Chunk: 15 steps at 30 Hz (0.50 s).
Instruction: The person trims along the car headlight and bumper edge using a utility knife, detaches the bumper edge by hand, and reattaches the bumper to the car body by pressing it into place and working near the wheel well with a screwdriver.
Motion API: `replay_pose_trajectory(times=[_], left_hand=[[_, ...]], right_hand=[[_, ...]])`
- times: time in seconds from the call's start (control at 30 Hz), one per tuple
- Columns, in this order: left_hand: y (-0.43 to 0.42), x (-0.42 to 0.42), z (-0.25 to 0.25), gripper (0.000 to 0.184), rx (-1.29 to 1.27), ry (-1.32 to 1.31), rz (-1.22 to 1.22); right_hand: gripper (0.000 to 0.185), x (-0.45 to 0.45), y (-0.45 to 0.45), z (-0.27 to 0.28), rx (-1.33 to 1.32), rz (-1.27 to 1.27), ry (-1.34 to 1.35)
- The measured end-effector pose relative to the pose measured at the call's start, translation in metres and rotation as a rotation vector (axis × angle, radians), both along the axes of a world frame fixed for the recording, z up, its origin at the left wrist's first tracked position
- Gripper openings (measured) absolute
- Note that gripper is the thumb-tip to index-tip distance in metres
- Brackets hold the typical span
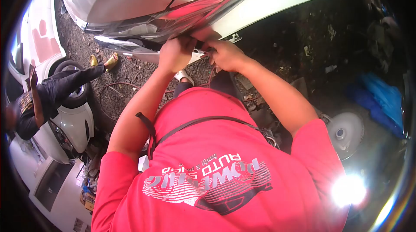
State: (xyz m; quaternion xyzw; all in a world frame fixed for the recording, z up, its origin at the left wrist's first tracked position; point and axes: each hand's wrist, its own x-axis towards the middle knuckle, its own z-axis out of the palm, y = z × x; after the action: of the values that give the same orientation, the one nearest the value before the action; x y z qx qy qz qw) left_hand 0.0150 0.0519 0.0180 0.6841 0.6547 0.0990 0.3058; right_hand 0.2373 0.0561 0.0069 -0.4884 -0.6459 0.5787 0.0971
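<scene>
Both hands work close together at the corner of a white car, just below its headlight (173,19). My left hand (177,53) has its fingers curled at the edge of the front bumper (134,54). My right hand (227,54) is bent inward at the gap below the fender (253,8), its fingers closed near a dark opening. The fingertips of both hands are partly hidden, and I cannot make out what they grip. A small metal bracket (235,37) shows just beyond my right hand.
A person in dark clothes (56,89) is at the left by another white car with reddish patches (43,37). A red hose (123,83) crosses the gravel. At the right are a round fan (346,134), blue sheeting (381,97) and a bright light (349,190).
</scene>
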Motion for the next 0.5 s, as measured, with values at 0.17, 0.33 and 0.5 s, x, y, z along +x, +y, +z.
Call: replay_pose_trajectory(times=[0.17, 0.33, 0.5], left_hand=[[0.006, -0.017, -0.004, 0.028, -0.061, -0.104, -0.167], [0.015, -0.027, 0.002, 0.031, -0.026, -0.342, -0.33], [0.015, -0.03, 0.009, 0.04, -0.117, -0.28, -0.36]], right_hand=[[0.025, -0.004, 0.002, -0.004, 0.118, 0.037, 0.016], [0.024, -0.008, 0.006, -0.003, 0.11, 0.027, 0.03], [0.025, -0.006, 0.007, 0.009, 0.176, 0.057, -0.087]])
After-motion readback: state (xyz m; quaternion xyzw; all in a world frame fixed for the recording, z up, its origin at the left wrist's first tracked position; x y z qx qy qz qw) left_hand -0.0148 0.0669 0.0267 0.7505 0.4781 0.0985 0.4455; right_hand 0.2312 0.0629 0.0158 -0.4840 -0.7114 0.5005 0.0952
